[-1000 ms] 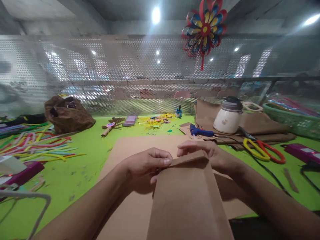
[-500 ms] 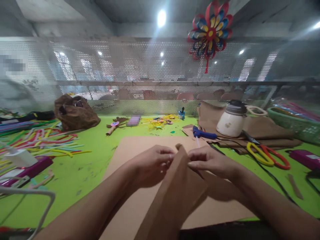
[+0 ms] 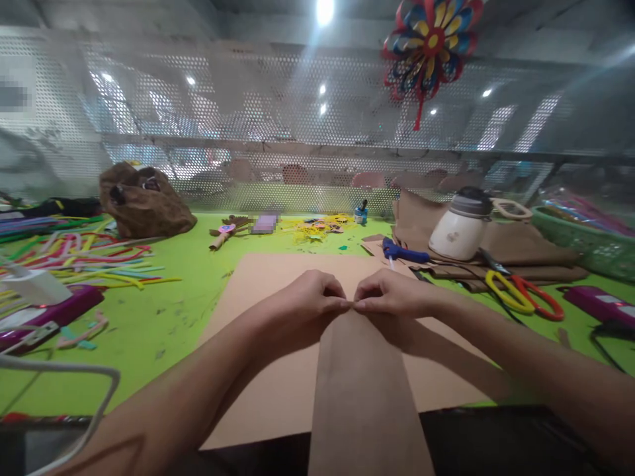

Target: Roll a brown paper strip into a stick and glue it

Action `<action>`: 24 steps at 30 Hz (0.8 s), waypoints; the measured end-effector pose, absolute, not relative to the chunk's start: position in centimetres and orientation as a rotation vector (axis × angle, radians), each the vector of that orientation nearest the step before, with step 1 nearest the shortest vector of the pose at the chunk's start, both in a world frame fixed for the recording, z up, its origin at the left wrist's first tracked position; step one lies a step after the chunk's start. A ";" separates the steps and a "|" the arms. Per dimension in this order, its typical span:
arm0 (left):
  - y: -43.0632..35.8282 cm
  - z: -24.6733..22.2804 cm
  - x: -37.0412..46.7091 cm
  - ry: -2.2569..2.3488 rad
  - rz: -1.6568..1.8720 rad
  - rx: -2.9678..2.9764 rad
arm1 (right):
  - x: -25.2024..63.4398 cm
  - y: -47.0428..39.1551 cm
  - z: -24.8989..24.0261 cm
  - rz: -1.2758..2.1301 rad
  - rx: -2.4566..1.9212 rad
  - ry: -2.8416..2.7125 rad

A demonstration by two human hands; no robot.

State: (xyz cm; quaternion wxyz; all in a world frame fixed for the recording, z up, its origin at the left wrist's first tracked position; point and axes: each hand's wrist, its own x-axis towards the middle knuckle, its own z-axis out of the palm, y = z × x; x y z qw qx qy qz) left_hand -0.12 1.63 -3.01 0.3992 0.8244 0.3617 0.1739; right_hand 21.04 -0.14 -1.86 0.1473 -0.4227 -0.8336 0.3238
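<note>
Lime-green counter (image 3: 163, 324) spans mid-frame. At centre, my left hand (image 3: 310, 297) and right hand (image 3: 394, 294) pinch closed on the far end of a brown paper strip (image 3: 367, 396).

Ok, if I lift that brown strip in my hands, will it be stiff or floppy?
The brown strip is probably light: the left hand and right hand pinch just its far end. It likely bends easily, narrowing at that pinch, though its straight edges suggest some stiffness.
</note>
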 end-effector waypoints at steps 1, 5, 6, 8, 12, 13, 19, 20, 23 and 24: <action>1.9 -3.1 -0.2 0.926 0.446 2.136 | 20.9 0.0 -2.0 0.855 -1.216 -2.427; 3.0 -3.3 -0.7 1.001 0.390 2.305 | 20.6 -0.3 -3.4 0.626 -1.205 -2.403; 3.1 -3.3 -0.8 1.011 0.356 2.336 | 20.7 -0.4 -3.8 0.586 -1.195 -2.381; 3.0 -3.2 -0.8 1.011 0.304 2.398 | 20.8 -0.8 -4.5 0.529 -1.163 -2.354; 2.6 -2.9 -0.3 0.981 0.285 2.498 | 21.1 -1.2 -4.9 0.465 -1.096 -2.383; 2.6 -2.8 -0.2 0.982 0.281 2.496 | 21.1 -1.1 -4.9 0.455 -1.093 -2.390; 2.6 -2.8 0.1 1.000 0.280 2.409 | 20.7 -0.2 -5.5 0.285 -1.038 -2.462; 2.6 -2.8 0.2 1.002 0.284 2.417 | 20.5 -0.2 -5.6 0.256 -1.018 -2.477; 2.6 -2.9 0.2 1.006 0.299 2.472 | 20.4 -0.3 -5.3 0.247 -0.995 -2.491; 2.5 -2.9 0.2 1.001 0.299 2.485 | 20.4 -0.5 -5.1 0.270 -1.005 -2.489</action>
